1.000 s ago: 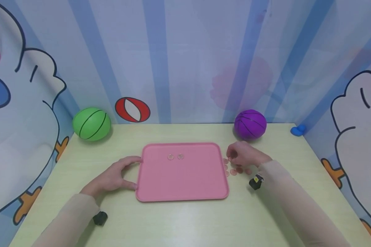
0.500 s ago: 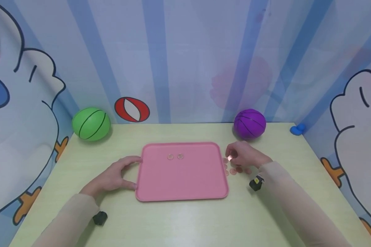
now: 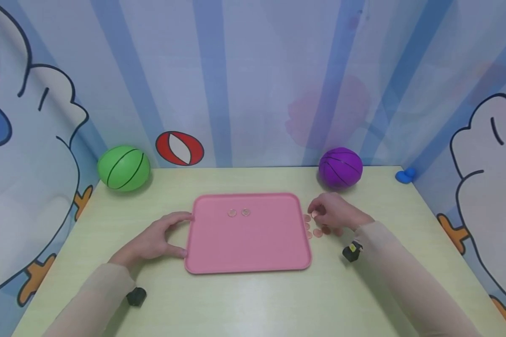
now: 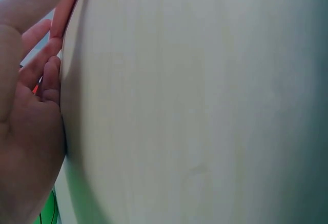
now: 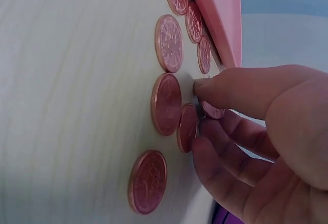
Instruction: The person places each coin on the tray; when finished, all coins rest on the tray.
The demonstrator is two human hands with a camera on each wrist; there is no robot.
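My right fingers (image 5: 215, 167) pinch a coin (image 5: 213, 112) near the pink tray (image 3: 249, 245); best lift it clear of the loose coins (image 5: 169, 43), my left fingers (image 3: 178, 217) spread unclenched against the tray's left edge.

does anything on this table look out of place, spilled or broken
Nothing looks spilled or broken. Only the copper-coloured coins look untidy, scattered unevenly beside the pink tray, near the right hand, while two coins sit side by side on it.
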